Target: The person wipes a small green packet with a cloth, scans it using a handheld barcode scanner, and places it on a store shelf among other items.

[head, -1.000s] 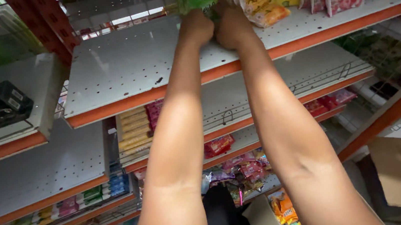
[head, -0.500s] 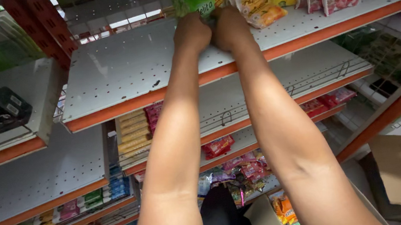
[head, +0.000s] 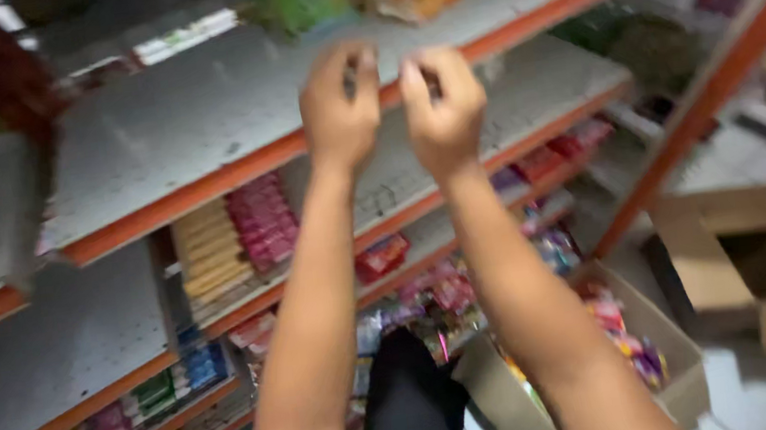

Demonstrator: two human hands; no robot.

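L hand (head: 339,107) & R hand (head: 440,103) raised, fingers curled, grasp unclear, top shelf (head: 199,121) runs left-right

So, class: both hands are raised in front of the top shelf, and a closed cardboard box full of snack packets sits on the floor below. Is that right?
Not quite. The head view shows the cardboard box open, its snack packets visible inside. The rest holds: the left hand and right hand are raised in front of the top shelf.
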